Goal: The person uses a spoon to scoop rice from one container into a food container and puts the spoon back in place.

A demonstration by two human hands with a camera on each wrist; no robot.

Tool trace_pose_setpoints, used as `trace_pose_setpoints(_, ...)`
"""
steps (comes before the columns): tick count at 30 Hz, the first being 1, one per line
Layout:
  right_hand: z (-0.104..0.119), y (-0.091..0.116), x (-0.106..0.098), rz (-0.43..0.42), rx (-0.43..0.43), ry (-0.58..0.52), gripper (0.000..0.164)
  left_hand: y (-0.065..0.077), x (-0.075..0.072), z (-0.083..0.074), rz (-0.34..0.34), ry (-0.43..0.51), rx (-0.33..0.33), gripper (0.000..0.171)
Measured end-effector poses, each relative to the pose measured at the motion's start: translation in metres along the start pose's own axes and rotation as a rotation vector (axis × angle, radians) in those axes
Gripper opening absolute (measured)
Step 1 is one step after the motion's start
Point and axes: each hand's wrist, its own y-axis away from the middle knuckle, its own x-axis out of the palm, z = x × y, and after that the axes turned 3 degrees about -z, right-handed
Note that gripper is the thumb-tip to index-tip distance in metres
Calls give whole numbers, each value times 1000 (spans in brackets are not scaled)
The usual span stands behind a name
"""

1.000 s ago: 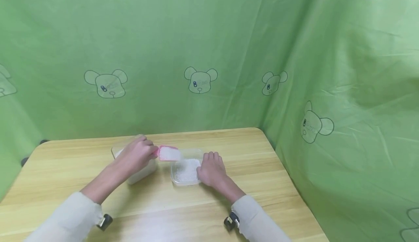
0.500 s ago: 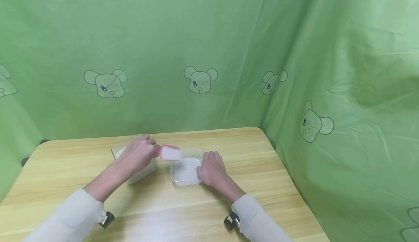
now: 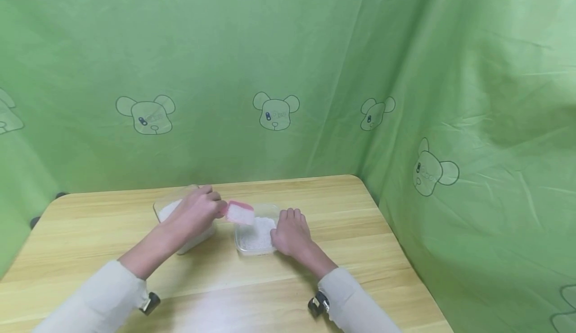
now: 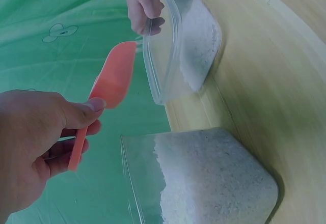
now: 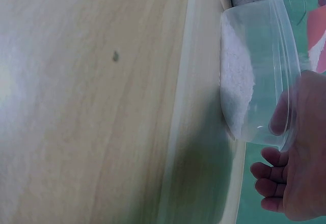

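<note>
My left hand (image 3: 200, 210) pinches the handle of a pink scoop (image 3: 241, 214) between thumb and fingers. White, rice-like grains fill the scoop, which tilts down over the near-left part of a small clear plastic container (image 3: 243, 251). A layer of the same grains lies in that container. Its right rim is gripped by my right hand (image 3: 291, 232), with the thumb (image 5: 279, 114) over the rim and the fingers outside. Beneath my left forearm stands a bigger clear container (image 4: 140, 152), well filled with white grains and partly hidden in the head view.
Both containers stand on a light wooden table (image 3: 360, 258). A green curtain (image 3: 216, 73) with bear-face prints hangs behind it and along the right side. A small dark speck (image 5: 115, 56) shows on the wood.
My left hand has moved slightly right with the scoop, which now tips further down over the small container. My right hand has stayed on the rim.
</note>
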Motion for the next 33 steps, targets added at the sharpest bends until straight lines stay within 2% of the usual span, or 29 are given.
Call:
trace_pose_setpoints(5, 0, 1, 0, 9, 4, 6, 29, -1, -3, -5, 25, 10, -5, 24)
trace_pose_setpoints(8, 0, 1, -1, 15, 2, 3, 28, -2, -3, -7, 19, 1, 1, 22)
trace_pose_setpoints(17, 1, 1, -2, 26, 9, 16, 32, -6, 7, -12, -70, -36, 64, 17)
trace_pose_setpoints(23, 1, 0, -2, 21, 6, 20, 35, -8, 12, -14, -85, -68, 103, 18)
trace_pose_setpoints(30, 0, 1, -2, 3, -5, 15, 33, -9, 15, -19, -77, -127, 126, 36)
trace_pose_setpoints(33, 0, 1, -2, 7, -5, 15, 33, -8, 15, -22, -77, -149, 132, 36)
